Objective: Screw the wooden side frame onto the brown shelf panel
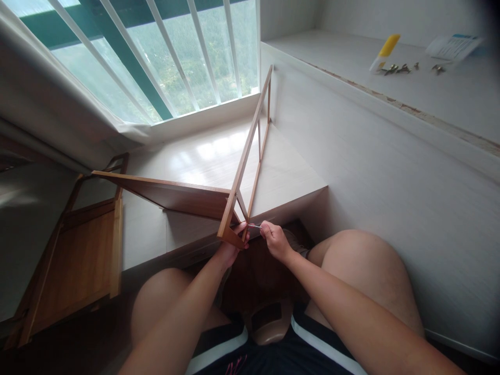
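frame corner held at the edge of the window platform

a pale window platform [203,156] runs under a barred window [175,52], with a curtain [50,109] bunched at the left and a higher ledge [449,99] at the right. a wooden frame [244,161] stands tilted on the platform. its far end leans on the wall and its near corner hangs over the edge above the person's lap. a board [175,195] meets it there and juts leftward. the left hand [230,247] is closed around that near corner, seemingly to steady it. the right hand [275,240] pinches a thin metal tool [253,226] whose tip points at the same corner. another wooden panel [78,255] rests low at the left. on the ledge, well apart, lie a yellow-capped tube [385,52], some screws [398,68] and a leaflet [453,46], likely kept out of the way.
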A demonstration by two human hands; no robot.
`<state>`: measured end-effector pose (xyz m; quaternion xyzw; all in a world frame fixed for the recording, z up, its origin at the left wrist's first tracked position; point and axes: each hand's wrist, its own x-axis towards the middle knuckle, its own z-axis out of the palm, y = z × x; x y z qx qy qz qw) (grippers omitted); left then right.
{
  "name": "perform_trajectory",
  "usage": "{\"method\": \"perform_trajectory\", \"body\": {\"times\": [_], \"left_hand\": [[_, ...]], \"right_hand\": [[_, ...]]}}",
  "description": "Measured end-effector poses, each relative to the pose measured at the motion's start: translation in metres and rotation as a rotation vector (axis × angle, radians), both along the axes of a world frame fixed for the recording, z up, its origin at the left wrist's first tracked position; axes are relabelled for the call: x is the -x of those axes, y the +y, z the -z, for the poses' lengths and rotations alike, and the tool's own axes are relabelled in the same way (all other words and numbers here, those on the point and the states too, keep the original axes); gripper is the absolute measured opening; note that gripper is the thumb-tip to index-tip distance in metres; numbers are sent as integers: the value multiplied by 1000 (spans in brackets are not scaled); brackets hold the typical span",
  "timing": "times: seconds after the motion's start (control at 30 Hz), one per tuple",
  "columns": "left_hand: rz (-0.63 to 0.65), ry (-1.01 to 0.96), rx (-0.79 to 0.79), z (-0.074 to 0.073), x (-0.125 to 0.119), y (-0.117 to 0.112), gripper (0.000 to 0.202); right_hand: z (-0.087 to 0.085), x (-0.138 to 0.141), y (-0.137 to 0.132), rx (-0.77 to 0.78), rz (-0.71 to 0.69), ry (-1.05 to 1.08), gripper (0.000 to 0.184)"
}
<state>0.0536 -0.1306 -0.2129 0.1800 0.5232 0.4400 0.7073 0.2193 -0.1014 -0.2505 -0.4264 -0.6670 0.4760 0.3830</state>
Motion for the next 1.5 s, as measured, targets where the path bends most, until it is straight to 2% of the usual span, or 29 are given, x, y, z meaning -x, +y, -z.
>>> {"method": "perform_trajectory", "body": {"times": [0.17, 0.4, 0.6, 0.97, 1.13, 1.4, 1.5], "left_hand": [[14, 7, 0, 2, 0, 1, 42], [-14, 41, -16, 1, -1, 1, 42], [-1, 41, -5, 0, -1, 1, 43], [31, 14, -28, 1, 0, 1, 46], [28, 20, -16, 0, -1, 2, 48], [14, 22, -18, 1, -1, 2, 46], [11, 27, -26, 1, -1, 3, 43]], "right_hand": [[1, 2, -1, 33, 23, 34, 44], [-5, -2, 0, -46, 4, -47, 43], [-7, -2, -1, -32, 23, -51, 45], [2, 7, -1, 174, 41, 180, 47], [3, 9, -3, 229, 52, 203, 48], [-6, 3, -6, 61, 42, 44, 46], [-8, 2, -6, 42, 38, 0, 45]]}}
